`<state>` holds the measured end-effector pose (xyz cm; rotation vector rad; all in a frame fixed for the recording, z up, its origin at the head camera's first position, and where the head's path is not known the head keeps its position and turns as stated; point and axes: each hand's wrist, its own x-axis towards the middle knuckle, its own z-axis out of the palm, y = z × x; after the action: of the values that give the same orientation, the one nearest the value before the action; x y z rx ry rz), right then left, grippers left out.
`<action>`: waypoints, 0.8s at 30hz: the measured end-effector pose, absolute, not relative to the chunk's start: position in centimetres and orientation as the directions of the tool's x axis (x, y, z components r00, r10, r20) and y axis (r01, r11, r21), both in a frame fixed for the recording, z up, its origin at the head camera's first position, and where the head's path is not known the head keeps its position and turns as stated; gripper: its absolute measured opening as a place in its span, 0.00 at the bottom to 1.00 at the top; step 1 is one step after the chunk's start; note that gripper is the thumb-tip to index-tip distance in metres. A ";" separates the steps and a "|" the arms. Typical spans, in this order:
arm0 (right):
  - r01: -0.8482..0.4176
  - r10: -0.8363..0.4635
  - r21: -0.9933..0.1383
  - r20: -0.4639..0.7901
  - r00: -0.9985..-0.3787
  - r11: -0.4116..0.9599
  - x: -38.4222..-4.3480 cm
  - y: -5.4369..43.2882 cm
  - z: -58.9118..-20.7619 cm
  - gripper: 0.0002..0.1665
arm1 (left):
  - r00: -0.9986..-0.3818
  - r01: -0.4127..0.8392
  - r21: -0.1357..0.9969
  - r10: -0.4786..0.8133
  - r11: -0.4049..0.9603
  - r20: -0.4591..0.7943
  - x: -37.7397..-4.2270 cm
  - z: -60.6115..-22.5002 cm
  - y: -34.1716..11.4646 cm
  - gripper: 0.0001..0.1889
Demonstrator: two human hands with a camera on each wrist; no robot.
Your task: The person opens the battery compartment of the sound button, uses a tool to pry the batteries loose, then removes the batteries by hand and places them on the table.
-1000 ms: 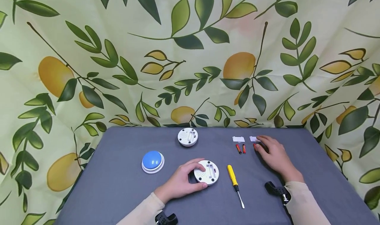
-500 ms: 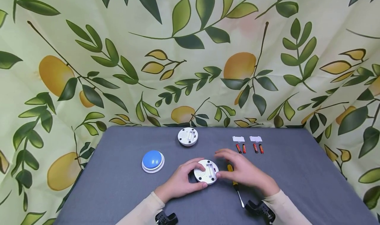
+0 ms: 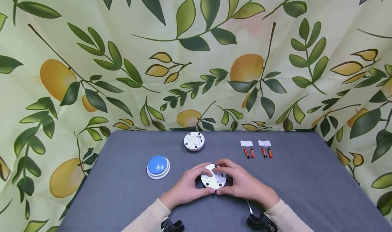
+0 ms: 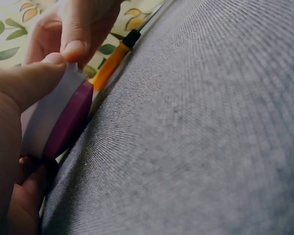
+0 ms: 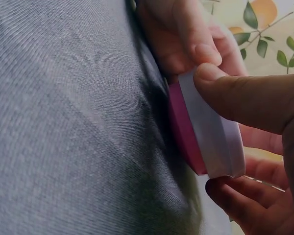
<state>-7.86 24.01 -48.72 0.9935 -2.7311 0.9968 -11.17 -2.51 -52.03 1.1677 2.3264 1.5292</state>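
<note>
An upside-down round white push-button buzzer (image 3: 209,183) lies low over the table between my hands, its speckled underside with small holes and a battery compartment facing up. Its magenta dome (image 5: 185,129) shows underneath in the wrist views. My left hand (image 3: 186,186) grips the left side, thumb at the near rim and fingers around the far side. From the right, my right hand (image 3: 245,184) holds the same buzzer, thumb at the near rim, index finger across the underside and partly hiding the compartment. The two thumb tips almost meet. A yellow screwdriver (image 4: 112,61) lies mostly hidden beneath my right hand in the head view.
A blue-domed buzzer (image 3: 157,165) stands upright at left. Farther back is another upturned white buzzer (image 3: 194,141). At back right lie two small white battery covers (image 3: 246,143), with red batteries (image 3: 264,152) in pairs before them. A patterned cloth (image 3: 196,72) hangs behind the grey table.
My right hand has come left from the batteries and covers at back right, over the screwdriver, and now grips the buzzer. My left hand has kept its hold.
</note>
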 end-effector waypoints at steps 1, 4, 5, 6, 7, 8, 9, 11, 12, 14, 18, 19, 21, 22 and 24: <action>-0.597 -0.552 -0.552 0.270 -0.789 0.582 -7.9 24.0 -48.7 0.37 | -0.698 0.528 0.827 0.655 0.196 0.291 -11.2 -52.0 -2.5 0.19; -0.600 -0.552 -0.545 0.274 -0.787 0.586 -8.0 23.9 -48.6 0.36 | -0.699 0.530 0.824 0.652 0.198 0.293 -11.3 -51.9 -2.4 0.19; -0.599 -0.550 -0.542 0.273 -0.789 0.590 -8.1 23.9 -48.5 0.36 | -0.695 0.541 0.818 0.651 0.196 0.303 -11.4 -51.8 -2.3 0.19; -0.596 -0.545 -0.542 0.275 -0.792 0.593 -8.1 23.8 -48.4 0.36 | -0.691 0.551 0.812 0.651 0.194 0.313 -11.5 -51.8 -2.3 0.19; -0.592 -0.539 -0.539 0.275 -0.796 0.599 -8.2 23.8 -48.4 0.35 | -0.686 0.564 0.803 0.651 0.195 0.323 -11.7 -51.7 -2.3 0.19; -0.586 -0.531 -0.539 0.275 -0.801 0.605 -8.2 23.7 -48.3 0.35 | -0.681 0.577 0.793 0.651 0.197 0.333 -11.8 -51.6 -2.2 0.19; -0.580 -0.524 -0.536 0.273 -0.807 0.614 -8.3 23.7 -48.2 0.35 | -0.680 0.587 0.784 0.650 0.204 0.339 -12.0 -51.5 -2.2 0.20; -0.566 -0.509 -0.534 0.267 -0.818 0.629 -8.7 23.8 -48.0 0.35 | -0.678 0.605 0.762 0.650 0.229 0.343 -12.5 -51.2 -1.9 0.20; -0.557 -0.502 -0.537 0.263 -0.824 0.634 -8.9 23.9 -47.9 0.35 | -0.679 0.609 0.755 0.651 0.242 0.339 -12.7 -51.0 -1.8 0.20; -0.533 -0.490 -0.546 0.239 -0.838 0.646 -9.4 24.2 -47.7 0.34 | -0.680 0.616 0.742 0.656 0.266 0.329 -13.2 -50.7 -1.3 0.20; -0.485 -0.474 -0.573 0.183 -0.861 0.660 -10.8 25.2 -47.4 0.34 | -0.695 0.612 0.721 0.657 0.325 0.293 -14.3 -50.3 -0.2 0.20; -0.475 -0.471 -0.577 0.170 -0.866 0.664 -11.2 25.5 -47.4 0.33 | -0.699 0.612 0.714 0.656 0.342 0.285 -14.6 -50.2 0.2 0.21; -0.462 -0.464 -0.579 0.157 -0.872 0.672 -12.1 26.0 -47.4 0.33 | -0.710 0.606 0.703 0.652 0.372 0.266 -15.1 -50.1 0.8 0.21; -0.454 -0.457 -0.581 0.153 -0.876 0.676 -12.5 26.3 -47.4 0.33 | -0.713 0.604 0.699 0.652 0.383 0.258 -15.4 -50.0 1.3 0.21; -0.440 -0.443 -0.584 0.149 -0.884 0.682 -13.4 26.8 -47.3 0.32 | -0.716 0.602 0.692 0.653 0.399 0.246 -16.0 -49.8 2.0 0.21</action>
<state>-13.37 26.75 -47.34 0.7578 -2.8846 1.0008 -16.01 2.05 -49.85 1.1551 2.5735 1.2305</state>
